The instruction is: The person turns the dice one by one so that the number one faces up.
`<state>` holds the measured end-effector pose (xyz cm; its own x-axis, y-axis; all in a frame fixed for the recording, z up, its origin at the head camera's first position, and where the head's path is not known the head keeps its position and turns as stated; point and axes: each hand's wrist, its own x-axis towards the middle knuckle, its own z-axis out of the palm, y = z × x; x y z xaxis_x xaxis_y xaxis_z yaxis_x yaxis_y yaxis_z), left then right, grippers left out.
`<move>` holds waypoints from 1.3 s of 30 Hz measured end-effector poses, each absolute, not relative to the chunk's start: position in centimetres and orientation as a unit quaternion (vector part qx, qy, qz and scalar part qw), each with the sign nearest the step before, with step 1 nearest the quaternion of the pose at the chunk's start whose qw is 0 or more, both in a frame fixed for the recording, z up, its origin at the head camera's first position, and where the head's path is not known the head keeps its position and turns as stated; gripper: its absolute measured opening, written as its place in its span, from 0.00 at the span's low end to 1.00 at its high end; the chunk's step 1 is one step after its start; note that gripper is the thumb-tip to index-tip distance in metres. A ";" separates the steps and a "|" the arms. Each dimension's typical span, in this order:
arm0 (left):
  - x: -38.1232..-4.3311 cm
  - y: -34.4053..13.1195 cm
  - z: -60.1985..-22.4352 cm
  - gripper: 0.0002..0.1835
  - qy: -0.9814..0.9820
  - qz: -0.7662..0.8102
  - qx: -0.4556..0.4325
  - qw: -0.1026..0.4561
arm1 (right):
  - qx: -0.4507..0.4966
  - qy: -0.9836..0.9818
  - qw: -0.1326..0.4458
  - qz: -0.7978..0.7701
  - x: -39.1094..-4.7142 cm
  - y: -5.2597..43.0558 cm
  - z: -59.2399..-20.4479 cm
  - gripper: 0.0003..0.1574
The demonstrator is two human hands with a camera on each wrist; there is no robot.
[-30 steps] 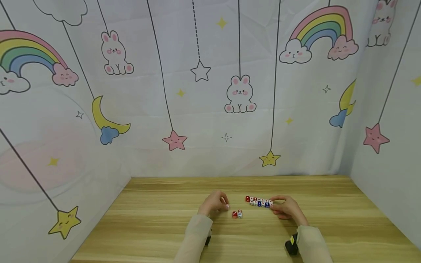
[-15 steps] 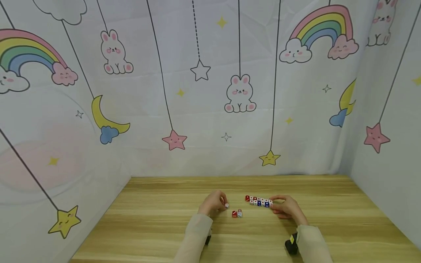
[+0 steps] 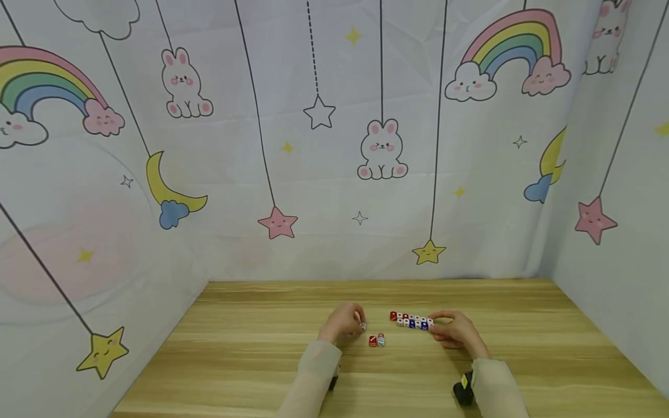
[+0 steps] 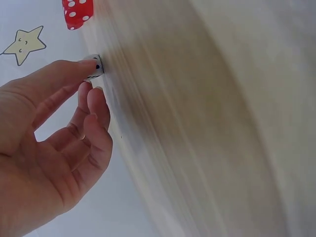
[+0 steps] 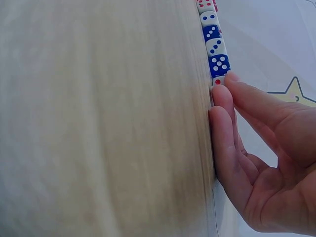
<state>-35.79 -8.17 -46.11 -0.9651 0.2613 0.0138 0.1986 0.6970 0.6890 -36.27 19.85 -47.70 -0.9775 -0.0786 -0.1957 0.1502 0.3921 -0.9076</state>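
My left hand point(image 3: 344, 323) pinches a white die point(image 4: 97, 66) between thumb and fingers, close to the wooden tabletop. Right of it, two adjoining rows of red, white and blue dice point(image 3: 412, 323) lie side by side. At their right end my right hand point(image 3: 456, 331) holds a white die with a red dot point(image 5: 218, 81) between thumb and forefinger; this die touches the blue one beside it. Nearer the person, a red die point(image 3: 373, 341) stands beside a white die point(image 3: 381, 342), with another red-marked die partly hidden behind.
The wooden table point(image 3: 251, 348) is enclosed by white cloth walls point(image 3: 324, 249) printed with stars, rabbits and rainbows. A black wrist device point(image 3: 463, 390) sits under the right sleeve. The table's back edge meets the cloth.
The left hand, with the white die in its fingers, has shifted slightly right toward the rows, and the die has turned. The right hand and the other dice stay in place.
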 end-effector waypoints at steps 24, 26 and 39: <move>-35.7 -8.2 -45.8 0.02 0.919 0.364 0.142 0.049 | 0.030 0.826 0.106 -0.553 -36.3 19.8 -47.6 0.24; -35.8 -8.2 -45.8 0.03 0.920 0.361 0.144 0.053 | 0.030 0.827 0.106 -0.552 -36.2 19.9 -47.6 0.24; -35.8 -7.9 -45.8 0.03 0.920 0.357 0.144 0.075 | 0.032 0.828 0.104 -0.551 -36.3 19.9 -47.7 0.24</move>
